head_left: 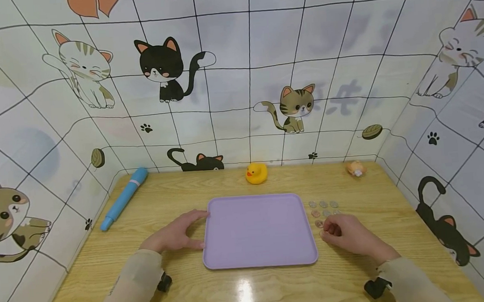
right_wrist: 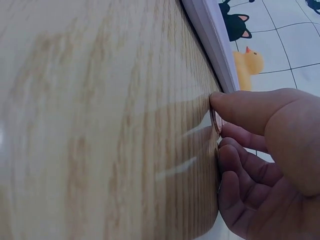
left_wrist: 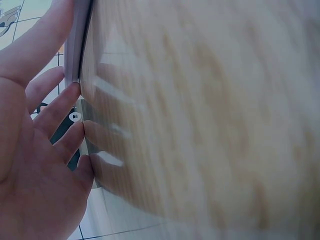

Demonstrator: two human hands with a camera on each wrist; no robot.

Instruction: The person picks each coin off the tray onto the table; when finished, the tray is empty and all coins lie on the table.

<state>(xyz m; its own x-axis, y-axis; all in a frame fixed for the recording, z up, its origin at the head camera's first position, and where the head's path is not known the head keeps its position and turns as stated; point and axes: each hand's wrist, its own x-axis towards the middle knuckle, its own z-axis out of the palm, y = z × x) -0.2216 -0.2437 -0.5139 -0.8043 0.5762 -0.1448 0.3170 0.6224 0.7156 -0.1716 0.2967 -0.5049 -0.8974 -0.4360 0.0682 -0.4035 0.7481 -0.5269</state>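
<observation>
A flat lilac tray (head_left: pixel 258 231) lies on the wooden table. My left hand (head_left: pixel 178 231) rests at the tray's left edge, thumb and fingers spread and fairly straight; in the left wrist view, the fingers (left_wrist: pixel 57 112) extend along the tabletop by the tray's rim. Just right of the tray, my right hand (head_left: pixel 351 234) pinches a thin coin (right_wrist: pixel 216 120) between thumb and index finger, low against the table. Its other fingers are curled. Beyond that hand several small coins (head_left: pixel 323 204) lie flat in loose rows, some silvery, some coppery; the hand partly covers the nearer ones.
A yellow rubber duck (head_left: pixel 256 173) stands behind the tray. At the far right corner sits a small orange-and-white figure (head_left: pixel 355 168). A blue stick-shaped object (head_left: pixel 124 199) lies along the left edge. Cat-printed sheeting (head_left: pixel 229 86) walls in the back and sides.
</observation>
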